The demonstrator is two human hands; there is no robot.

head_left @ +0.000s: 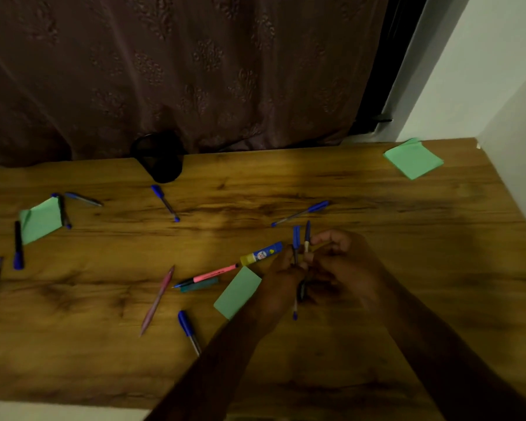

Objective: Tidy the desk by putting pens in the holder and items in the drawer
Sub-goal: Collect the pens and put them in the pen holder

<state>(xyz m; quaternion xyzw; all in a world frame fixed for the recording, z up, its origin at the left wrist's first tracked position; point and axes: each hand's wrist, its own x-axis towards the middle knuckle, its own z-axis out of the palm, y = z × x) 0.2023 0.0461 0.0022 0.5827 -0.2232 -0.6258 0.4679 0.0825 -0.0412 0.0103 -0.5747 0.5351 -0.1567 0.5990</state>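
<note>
My left hand (pixel 281 279) and my right hand (pixel 343 265) meet over the middle of the wooden desk (pixel 377 344). Between them stand two blue-capped pens (pixel 296 238), caps up; my left hand grips them low, and my right hand's fingers curl round the second pen (pixel 307 235). A black mesh pen holder (pixel 161 159) stands at the desk's back edge. Several blue pens lie loose, one (pixel 301 213) just beyond my hands, one (pixel 165 202) near the holder, one (pixel 189 332) near my left forearm. A glue stick (pixel 261 254) lies beside my left hand.
Green sticky-note pads lie at the back right corner (pixel 413 159), at the left (pixel 41 220) and under my left wrist (pixel 237 291). A pink pen (pixel 213 273), a teal marker (pixel 199 285) and a mauve pen (pixel 158 300) lie centre-left. A brown curtain hangs behind; a white wall stands right.
</note>
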